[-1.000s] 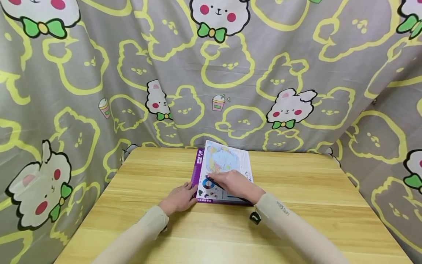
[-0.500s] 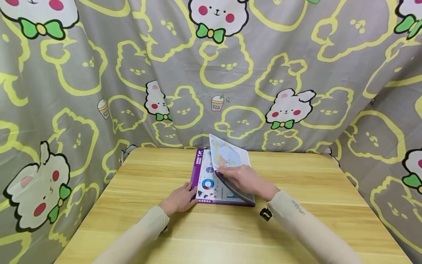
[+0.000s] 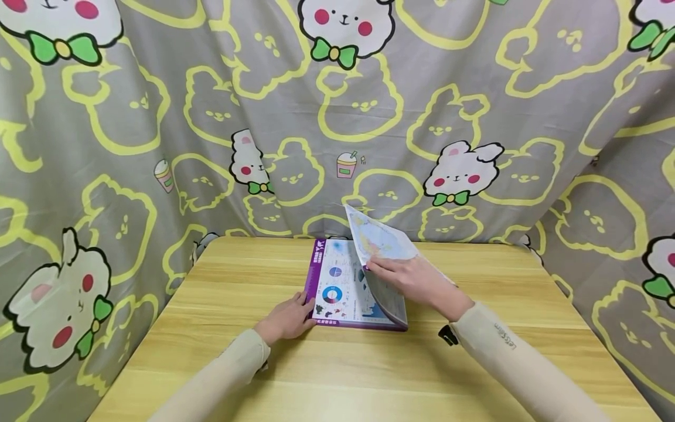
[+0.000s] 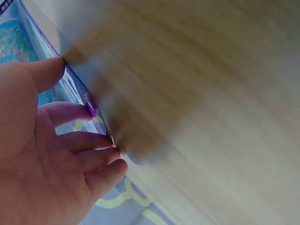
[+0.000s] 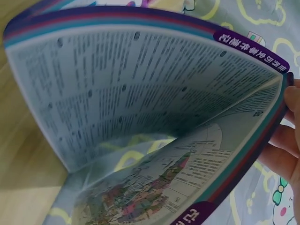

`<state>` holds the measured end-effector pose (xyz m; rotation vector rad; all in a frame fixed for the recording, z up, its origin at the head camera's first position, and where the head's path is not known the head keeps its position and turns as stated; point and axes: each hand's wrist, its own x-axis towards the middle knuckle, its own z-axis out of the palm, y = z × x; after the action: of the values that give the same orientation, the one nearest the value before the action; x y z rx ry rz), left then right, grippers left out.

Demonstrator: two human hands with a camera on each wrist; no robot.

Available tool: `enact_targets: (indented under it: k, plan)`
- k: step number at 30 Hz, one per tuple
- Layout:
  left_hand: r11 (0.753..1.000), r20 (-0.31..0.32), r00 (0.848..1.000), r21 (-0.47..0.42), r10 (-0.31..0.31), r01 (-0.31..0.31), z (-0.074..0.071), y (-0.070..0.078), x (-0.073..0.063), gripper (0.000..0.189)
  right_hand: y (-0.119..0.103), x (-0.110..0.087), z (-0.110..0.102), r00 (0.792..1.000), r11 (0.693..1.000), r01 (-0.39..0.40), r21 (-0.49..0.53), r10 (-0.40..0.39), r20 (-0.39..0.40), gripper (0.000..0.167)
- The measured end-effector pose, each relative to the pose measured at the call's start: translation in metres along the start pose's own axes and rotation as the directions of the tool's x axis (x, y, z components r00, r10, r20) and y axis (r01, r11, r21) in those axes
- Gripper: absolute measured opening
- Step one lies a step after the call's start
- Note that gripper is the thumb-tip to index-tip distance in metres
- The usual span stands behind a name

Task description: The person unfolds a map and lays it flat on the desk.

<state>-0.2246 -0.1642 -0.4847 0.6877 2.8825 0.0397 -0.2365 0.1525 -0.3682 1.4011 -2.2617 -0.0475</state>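
Observation:
A booklet [image 3: 333, 276] with purple borders, printed charts and small pictures lies on the wooden table. Its upper leaves, showing a coloured map [image 3: 382, 239], are lifted and curve toward the right. Thumb and fingers of my right hand [image 3: 411, 280] pinch these leaves near their free edge. In the right wrist view the raised pages [image 5: 140, 79] fan apart, with dense text and a coloured picture inside; the right hand [image 5: 283, 145] is partly cut off. My left hand [image 3: 287, 316] touches the booklet's left edge. Its fingers [image 4: 77, 140] reach out loosely to that edge in the left wrist view.
The wooden table [image 3: 253, 375] spreads around the booklet. A grey curtain [image 3: 295, 105] with yellow outlines and cartoon rabbits hangs right behind the table's far edge and along both sides. A black strap piece [image 3: 448, 334] sits at the right cuff.
My right hand has moved right, drawing the map leaves up and away from the left. More of the charted page beneath shows. The left hand stays at the left edge.

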Motion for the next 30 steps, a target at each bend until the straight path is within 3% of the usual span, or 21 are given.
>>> enact_targets:
  k: [5,9,15,20,24,30]
  plan:
    - [1.000,0.014,1.000,0.001,-0.005,0.005,0.000,-0.001,0.001,0.061,0.003,-0.007,-0.004,0.999,0.999,-0.018,-0.031,0.019,0.050,0.055]
    - [1.000,0.018,1.000,-0.002,-0.016,0.016,0.001,0.000,0.001,0.061,0.007,-0.012,-0.005,0.999,0.998,-0.005,-0.055,0.007,0.035,0.056]
    - [0.999,0.010,0.999,-0.022,-0.036,0.037,-0.002,0.006,0.003,0.062,0.015,-0.021,-0.009,0.998,0.995,0.037,-0.090,-0.042,-0.051,0.036]
    - [0.999,-0.012,1.000,-0.022,-0.028,0.027,-0.001,0.012,0.008,0.063,0.020,-0.028,-0.014,0.985,0.992,0.066,-0.109,-0.082,-0.151,0.058]
    - [0.998,-0.008,0.999,-0.038,-0.051,0.051,0.000,0.013,0.009,0.064,0.024,-0.033,-0.020,0.971,0.989,0.090,-0.114,-0.112,-0.209,0.055]
    - [0.996,0.024,0.998,-0.054,-0.066,0.067,-0.002,0.013,0.007,0.069,0.030,-0.043,-0.028,0.964,0.984,0.101,-0.146,-0.133,-0.228,0.052]
